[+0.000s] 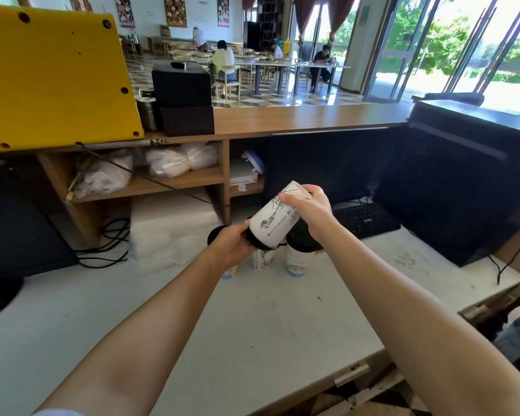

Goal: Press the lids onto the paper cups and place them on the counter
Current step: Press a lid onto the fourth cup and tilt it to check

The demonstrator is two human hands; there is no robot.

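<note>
right hand (309, 205): fingers curled round base end of paper cup (275, 222) | left hand (231, 246): clasps black lid (254, 240) at cup mouth | cup: tilted in the air, long axis lower-left to upper-right, mouth down-left, base up-right | place: above worktop (252, 325), over standing cups (297, 259)

The paper cup (275, 217) looks matt white with fine printed line art, and its black lid (257, 243) is smooth plastic. Your tabletop (252, 325) is matt white, scuffed and stained. The far wooden ledge (297, 118) is smooth-grained, and the yellow panel (51, 76) at far left looks hard, with a slight sheen.
</note>
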